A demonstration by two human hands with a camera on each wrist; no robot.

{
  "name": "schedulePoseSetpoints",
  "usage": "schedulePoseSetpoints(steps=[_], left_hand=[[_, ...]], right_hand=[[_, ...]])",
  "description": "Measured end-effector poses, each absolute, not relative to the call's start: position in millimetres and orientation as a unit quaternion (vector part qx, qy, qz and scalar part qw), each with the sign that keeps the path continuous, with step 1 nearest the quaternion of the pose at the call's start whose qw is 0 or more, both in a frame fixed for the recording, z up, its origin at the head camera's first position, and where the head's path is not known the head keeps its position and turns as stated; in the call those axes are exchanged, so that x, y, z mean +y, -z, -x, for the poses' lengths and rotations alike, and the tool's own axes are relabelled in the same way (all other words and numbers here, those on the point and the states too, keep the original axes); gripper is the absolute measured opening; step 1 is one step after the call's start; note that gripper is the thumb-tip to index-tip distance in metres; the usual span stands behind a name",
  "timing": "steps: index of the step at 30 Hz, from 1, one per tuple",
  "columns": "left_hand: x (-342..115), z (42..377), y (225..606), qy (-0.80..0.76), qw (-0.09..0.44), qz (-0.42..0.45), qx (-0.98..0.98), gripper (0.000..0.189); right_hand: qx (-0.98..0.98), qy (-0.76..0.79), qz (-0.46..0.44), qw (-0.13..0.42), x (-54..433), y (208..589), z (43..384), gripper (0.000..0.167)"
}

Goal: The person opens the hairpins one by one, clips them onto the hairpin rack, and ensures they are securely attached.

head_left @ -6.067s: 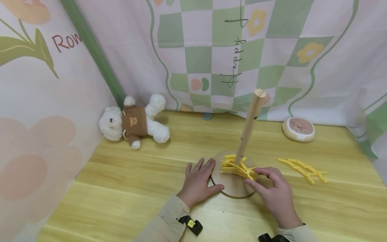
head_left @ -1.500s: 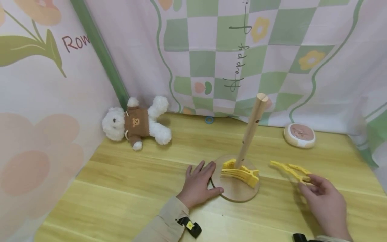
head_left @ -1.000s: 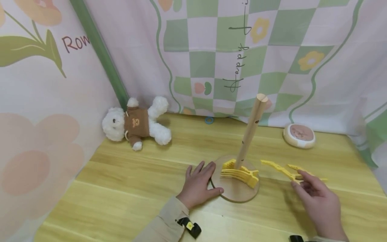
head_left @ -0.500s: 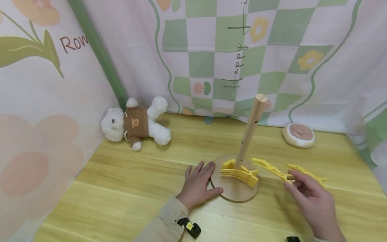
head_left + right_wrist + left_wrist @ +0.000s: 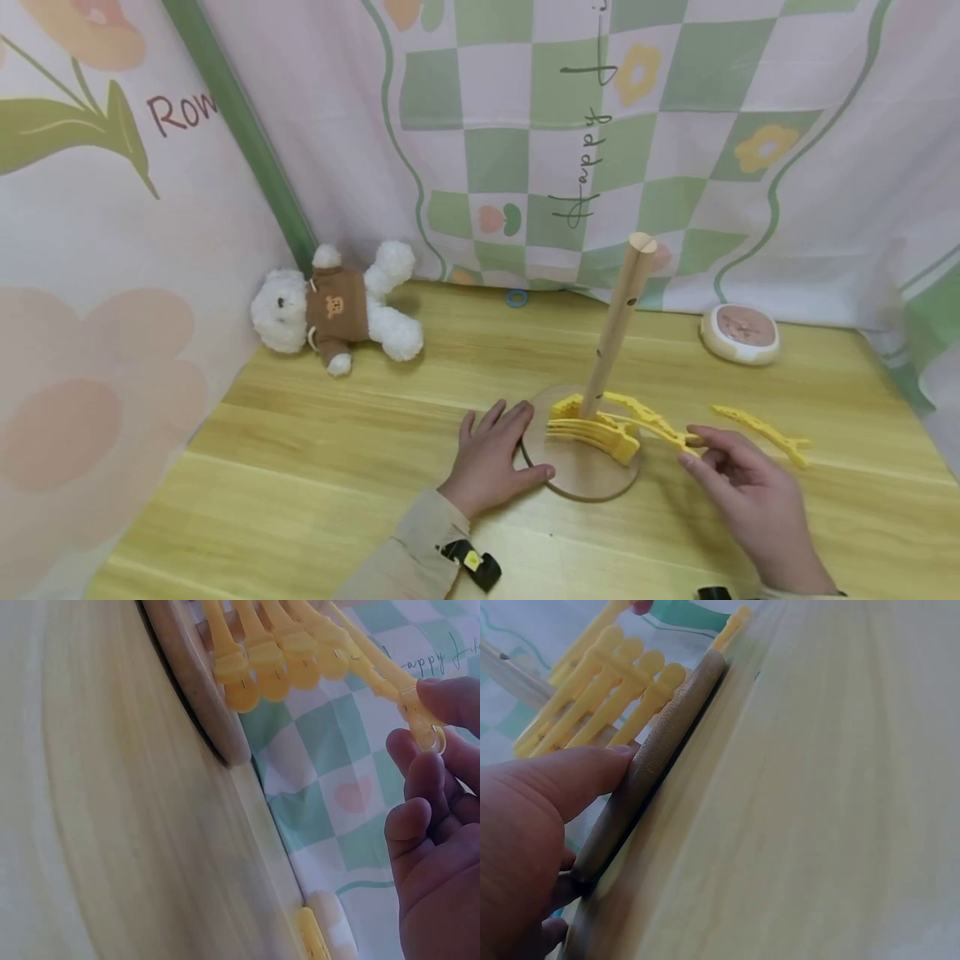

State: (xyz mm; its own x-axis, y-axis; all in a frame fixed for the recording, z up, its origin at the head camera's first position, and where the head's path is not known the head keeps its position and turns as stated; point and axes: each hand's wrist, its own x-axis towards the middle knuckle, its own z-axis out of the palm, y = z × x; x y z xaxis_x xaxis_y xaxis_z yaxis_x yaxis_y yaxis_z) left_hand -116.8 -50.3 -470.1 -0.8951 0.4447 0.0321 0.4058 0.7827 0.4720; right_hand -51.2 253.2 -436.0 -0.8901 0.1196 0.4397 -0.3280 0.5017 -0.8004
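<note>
In the head view my left hand [image 5: 495, 457] rests with fingers spread at the left edge of a round wooden base [image 5: 588, 483]. Its thumb presses the base's rim [image 5: 664, 746] in the left wrist view. A wooden post [image 5: 620, 321] with small dark holes rises from this base. Several yellow plastic hair clips [image 5: 592, 435] lie side by side around the post's foot. My right hand [image 5: 750, 492] pinches another yellow hair clip [image 5: 409, 701] by its forked end, between thumb and fingers. Its long toothed end reaches over the base beside the other clips, toward the post.
One more yellow hair clip [image 5: 761, 433] lies on the wooden table [image 5: 300, 500], right of the base. A white plush toy [image 5: 333, 304] in a brown top lies at back left. A blue ring [image 5: 516, 298] and a rounded cream-coloured device [image 5: 741, 333] sit near the curtain.
The right hand leaves the base, picks up one of two clips lying at the right, and carries it left toward the post. The left hand stays on the base.
</note>
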Motion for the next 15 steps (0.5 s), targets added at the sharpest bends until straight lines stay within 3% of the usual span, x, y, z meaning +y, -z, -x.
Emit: schedulePoseSetpoints(steps=[7,15], left_hand=[[-43.2,122.5,476.2,-0.25,0.016,-0.212,0.945,0.097],[-37.8,128.8,474.2,-0.234,0.027,-0.217,0.947,0.103]], right_hand=[[-0.846,-0.478,-0.07,0.227,249.0,437.4,54.4,0.035],[-0.839,-0.488,-0.076,0.229,243.6,443.5,57.1,0.038]])
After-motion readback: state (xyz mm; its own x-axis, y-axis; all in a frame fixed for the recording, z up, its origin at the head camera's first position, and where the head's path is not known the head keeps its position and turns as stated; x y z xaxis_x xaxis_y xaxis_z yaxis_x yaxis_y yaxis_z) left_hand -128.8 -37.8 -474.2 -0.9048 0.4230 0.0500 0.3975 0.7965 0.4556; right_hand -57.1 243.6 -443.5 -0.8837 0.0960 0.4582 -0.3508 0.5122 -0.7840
